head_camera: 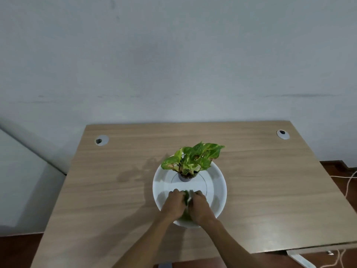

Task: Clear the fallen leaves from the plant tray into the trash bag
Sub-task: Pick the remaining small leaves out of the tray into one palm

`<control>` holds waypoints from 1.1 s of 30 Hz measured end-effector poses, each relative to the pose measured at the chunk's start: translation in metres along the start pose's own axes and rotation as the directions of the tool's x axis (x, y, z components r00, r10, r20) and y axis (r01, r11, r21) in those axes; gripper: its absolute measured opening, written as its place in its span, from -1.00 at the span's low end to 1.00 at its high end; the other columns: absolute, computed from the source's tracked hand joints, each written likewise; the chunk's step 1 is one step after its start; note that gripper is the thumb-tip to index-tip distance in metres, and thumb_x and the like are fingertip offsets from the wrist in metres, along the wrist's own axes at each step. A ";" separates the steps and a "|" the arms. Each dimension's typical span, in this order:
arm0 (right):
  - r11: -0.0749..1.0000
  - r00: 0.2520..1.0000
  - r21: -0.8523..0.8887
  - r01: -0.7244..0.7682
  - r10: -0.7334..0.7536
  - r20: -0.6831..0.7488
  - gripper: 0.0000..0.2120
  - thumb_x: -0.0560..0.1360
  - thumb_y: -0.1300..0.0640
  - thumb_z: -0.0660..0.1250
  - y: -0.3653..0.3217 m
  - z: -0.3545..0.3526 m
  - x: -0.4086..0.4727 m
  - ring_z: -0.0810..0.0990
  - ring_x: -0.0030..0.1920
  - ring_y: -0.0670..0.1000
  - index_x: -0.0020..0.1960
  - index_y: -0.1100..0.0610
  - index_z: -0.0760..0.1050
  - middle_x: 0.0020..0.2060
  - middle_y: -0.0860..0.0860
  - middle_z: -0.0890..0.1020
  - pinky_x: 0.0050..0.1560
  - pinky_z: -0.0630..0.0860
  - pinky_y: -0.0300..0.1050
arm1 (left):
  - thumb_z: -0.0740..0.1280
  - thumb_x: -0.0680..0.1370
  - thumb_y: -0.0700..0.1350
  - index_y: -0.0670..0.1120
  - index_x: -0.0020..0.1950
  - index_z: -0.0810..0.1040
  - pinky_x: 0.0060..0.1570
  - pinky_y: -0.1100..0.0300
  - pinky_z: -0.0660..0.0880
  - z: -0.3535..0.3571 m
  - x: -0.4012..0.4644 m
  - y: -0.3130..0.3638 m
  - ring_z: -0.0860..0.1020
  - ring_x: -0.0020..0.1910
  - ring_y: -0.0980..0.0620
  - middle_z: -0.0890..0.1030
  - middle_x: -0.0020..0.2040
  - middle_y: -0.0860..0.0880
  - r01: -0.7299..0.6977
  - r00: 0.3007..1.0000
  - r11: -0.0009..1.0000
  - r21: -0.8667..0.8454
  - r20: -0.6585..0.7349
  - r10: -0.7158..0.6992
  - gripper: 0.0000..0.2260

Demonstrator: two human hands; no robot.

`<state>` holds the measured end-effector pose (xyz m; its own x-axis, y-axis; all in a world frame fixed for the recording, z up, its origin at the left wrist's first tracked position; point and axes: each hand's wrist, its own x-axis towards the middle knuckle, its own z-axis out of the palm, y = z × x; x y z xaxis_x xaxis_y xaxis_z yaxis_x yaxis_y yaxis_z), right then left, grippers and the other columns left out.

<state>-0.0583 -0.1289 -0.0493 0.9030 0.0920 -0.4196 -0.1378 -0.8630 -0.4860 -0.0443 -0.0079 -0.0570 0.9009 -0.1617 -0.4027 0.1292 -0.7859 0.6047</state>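
A round white plant tray [217, 185] lies on the wooden desk. A small potted plant [192, 161] with green and yellow leaves stands in its far half. My left hand [174, 205] and my right hand [200, 206] rest side by side in the near half of the tray. Both are cupped around a bunch of green fallen leaves [186, 198], which shows only in the gap between them. More green peeks out below the wrists near the tray's front rim. No trash bag is in view.
The wooden desk [108, 190] has two cable grommets, one at the far left [101, 140] and one at the far right [282, 134]. A pale wall rises behind it. Cables [347, 182] trail over the floor on the right.
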 end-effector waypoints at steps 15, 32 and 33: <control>0.859 0.933 -0.364 0.360 -0.330 0.144 -0.56 0.58 -0.01 0.22 0.008 0.003 0.008 0.34 0.34 0.20 0.40 0.15 0.37 0.35 0.14 0.37 0.29 0.43 0.09 | 0.17 0.50 -0.30 -0.22 -0.08 0.67 -0.04 0.08 0.53 -0.032 0.004 -0.017 0.62 -0.08 -0.12 0.69 -0.04 -0.19 -0.043 0.984 0.998 -0.042 0.169 0.049 -0.73; 0.829 0.901 -0.352 0.435 -0.399 0.173 -0.52 0.56 0.21 0.19 0.031 0.003 -0.012 0.36 0.43 0.17 0.48 0.16 0.31 0.46 0.15 0.35 0.37 0.44 0.06 | 0.16 0.58 -0.30 -0.17 0.34 0.50 0.21 0.10 0.47 -0.024 0.012 -0.024 0.52 0.24 -0.08 0.55 0.29 -0.16 -0.082 0.985 0.991 0.103 0.163 0.064 -0.65; 0.813 0.882 -0.342 0.470 -0.430 0.191 -0.54 0.57 0.19 0.16 0.032 0.006 -0.018 0.40 0.40 0.16 0.47 0.15 0.32 0.44 0.14 0.38 0.36 0.46 0.06 | 0.14 0.59 -0.29 -0.17 0.35 0.49 0.22 0.12 0.47 -0.025 0.012 -0.025 0.52 0.25 -0.07 0.55 0.30 -0.15 -0.072 0.985 0.995 0.070 0.164 0.060 -0.65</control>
<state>-0.0815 -0.1550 -0.0617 0.7782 0.5471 -0.3083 0.4518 -0.8288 -0.3302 -0.0265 0.0248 -0.0600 0.8267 -0.3041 -0.4734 0.0348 -0.8121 0.5825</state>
